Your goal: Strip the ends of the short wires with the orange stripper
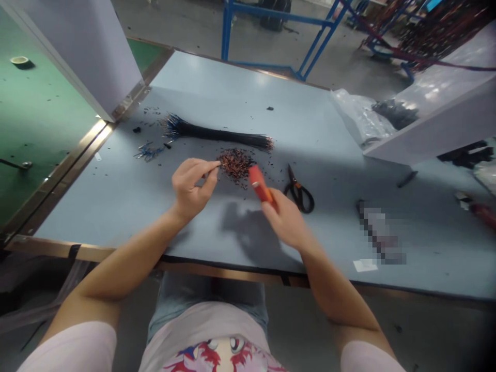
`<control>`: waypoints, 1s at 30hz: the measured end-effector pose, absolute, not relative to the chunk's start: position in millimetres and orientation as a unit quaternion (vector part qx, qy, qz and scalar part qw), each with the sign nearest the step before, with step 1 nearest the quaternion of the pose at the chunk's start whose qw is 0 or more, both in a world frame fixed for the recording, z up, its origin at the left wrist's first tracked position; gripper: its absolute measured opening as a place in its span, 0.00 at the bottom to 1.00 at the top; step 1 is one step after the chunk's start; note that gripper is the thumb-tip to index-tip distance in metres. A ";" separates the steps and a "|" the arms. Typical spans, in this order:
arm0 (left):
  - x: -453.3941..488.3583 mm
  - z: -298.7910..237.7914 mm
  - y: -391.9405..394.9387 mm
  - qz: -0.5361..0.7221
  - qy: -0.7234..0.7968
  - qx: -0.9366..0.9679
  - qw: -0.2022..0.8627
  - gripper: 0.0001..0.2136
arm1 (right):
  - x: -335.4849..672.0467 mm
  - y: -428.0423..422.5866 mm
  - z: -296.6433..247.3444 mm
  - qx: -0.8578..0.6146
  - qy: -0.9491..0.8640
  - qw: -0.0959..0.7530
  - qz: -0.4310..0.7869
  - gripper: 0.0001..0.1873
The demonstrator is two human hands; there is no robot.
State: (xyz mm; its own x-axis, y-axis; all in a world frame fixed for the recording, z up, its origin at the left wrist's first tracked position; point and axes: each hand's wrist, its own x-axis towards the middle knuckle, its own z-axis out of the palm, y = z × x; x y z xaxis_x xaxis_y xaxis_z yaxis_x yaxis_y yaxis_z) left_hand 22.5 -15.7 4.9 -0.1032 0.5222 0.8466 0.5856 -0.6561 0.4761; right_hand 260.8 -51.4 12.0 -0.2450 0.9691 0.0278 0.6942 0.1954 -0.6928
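Observation:
Thumb and forefinger of my left hand (195,185) are pinched on a small wire piece, mostly hidden by the fingers, at the left edge of a pile of short copper-coloured and black bits (235,164). Wrapped in my right hand (289,217) is a red-orange hand tool (259,182), its head pointing toward that pile; its exact kind is unclear. Behind the pile lies a long bundle of black wires (217,135) with bare copper ends on the right and blue-tipped ends on the left. Black-handled scissors (299,194) rest just right of my right hand.
Loose blue pieces (149,151) lie left of the bundle. A blurred-out object (380,232) and a white paper slip (365,265) are at the right. Pale upright panels (91,51) flank the table, with a plastic bag (360,116) by the right one. A blue metal frame (279,15) stands behind.

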 end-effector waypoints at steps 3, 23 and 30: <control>20.5 5.6 -15.1 -0.609 -0.423 -0.668 0.062 0.06 | 244.6 -62.0 3.6 -0.512 -0.842 0.132 0.111 0.24; 46.0 -15.8 -27.4 -0.430 -0.260 -0.852 0.146 0.08 | 245.1 -54.2 -16.5 -0.438 -0.821 0.362 0.057 0.07; 45.8 -17.9 -28.8 -0.408 -0.270 -0.859 0.150 0.06 | 244.1 -55.6 -16.5 -0.427 -0.837 0.343 0.010 0.06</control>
State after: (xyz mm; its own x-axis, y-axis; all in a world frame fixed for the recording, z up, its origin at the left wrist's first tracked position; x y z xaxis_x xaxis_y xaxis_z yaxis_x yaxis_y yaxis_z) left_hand 45.8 -28.8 -17.9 0.5212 0.3409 0.7824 0.5865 -0.8091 -0.0382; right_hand 244.1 -55.6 -16.5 -0.4007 0.7210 0.5654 0.7073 0.6357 -0.3093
